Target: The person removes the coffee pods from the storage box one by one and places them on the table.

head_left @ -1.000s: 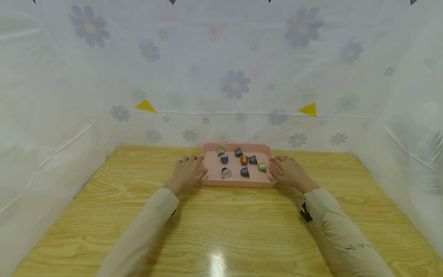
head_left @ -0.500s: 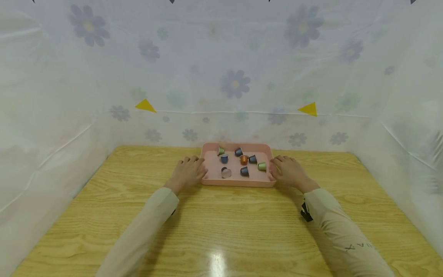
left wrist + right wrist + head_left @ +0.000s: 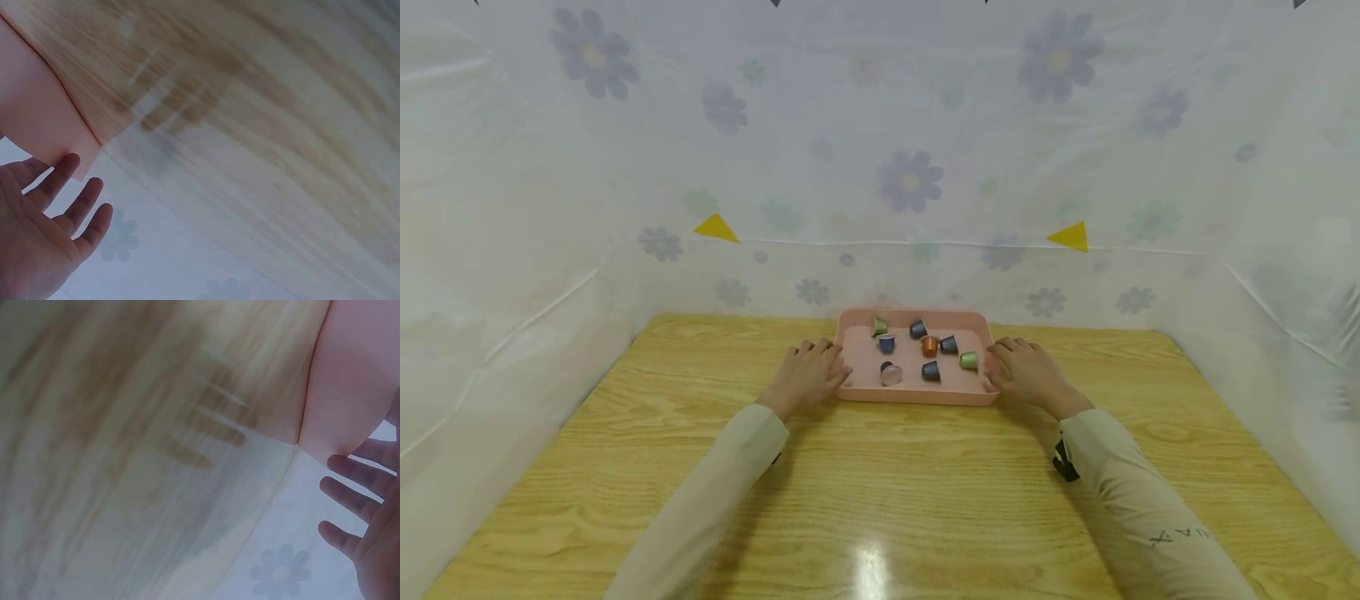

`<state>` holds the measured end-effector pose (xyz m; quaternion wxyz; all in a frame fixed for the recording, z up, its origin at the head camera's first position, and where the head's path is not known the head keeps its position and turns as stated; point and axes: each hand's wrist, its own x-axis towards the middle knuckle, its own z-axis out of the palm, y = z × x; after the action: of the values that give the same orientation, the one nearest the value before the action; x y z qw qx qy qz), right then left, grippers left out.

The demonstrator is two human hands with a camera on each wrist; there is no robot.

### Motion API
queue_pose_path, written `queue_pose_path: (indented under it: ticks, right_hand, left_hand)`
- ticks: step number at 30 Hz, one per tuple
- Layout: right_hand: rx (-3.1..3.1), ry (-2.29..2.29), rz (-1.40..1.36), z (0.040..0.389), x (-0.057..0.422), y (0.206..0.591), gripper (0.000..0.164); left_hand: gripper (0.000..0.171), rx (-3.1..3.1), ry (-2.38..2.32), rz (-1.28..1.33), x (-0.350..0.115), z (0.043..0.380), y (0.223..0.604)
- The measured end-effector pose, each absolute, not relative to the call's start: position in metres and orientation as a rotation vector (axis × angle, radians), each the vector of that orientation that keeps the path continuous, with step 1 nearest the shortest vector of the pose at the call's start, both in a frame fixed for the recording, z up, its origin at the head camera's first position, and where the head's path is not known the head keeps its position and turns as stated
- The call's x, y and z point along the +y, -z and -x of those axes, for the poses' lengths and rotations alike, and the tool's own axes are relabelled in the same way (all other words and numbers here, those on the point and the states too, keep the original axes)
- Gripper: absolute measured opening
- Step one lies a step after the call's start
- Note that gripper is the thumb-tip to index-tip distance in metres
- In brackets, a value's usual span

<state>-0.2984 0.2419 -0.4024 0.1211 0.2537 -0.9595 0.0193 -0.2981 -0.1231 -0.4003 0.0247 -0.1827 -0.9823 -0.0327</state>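
Note:
A pink tray (image 3: 917, 398) stands near the back edge of the table, holding several coffee capsules. Among them are an orange capsule (image 3: 929, 347), a blue capsule (image 3: 887, 343) and a green capsule (image 3: 968, 360); one capsule (image 3: 891, 376) shows its pale lid. My left hand (image 3: 805, 377) holds the tray's left end, thumb over the rim and fingers at the outer wall. At the right end my right hand (image 3: 1028, 375) holds the tray likewise. Both wrist views show fingers (image 3: 74, 161) by the pink wall, the outer ones spread; the thumbs are hidden there.
The wood-grain table (image 3: 880, 492) stretches from the tray toward me and to both sides. A pale flowered sheet (image 3: 910, 275) rises close behind the tray, and similar sheeting encloses the left and right sides.

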Motion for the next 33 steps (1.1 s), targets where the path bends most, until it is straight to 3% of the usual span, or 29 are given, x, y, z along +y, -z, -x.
queue_pose_path:
  ticks: [33]
  right_hand:
    - [-2.734,-0.113,-0.775,0.29,0.2434,0.4081,0.041]
  left_hand:
    - [0.057,-3.025,0.151,0.619,-0.1289,0.2894,0.4016]
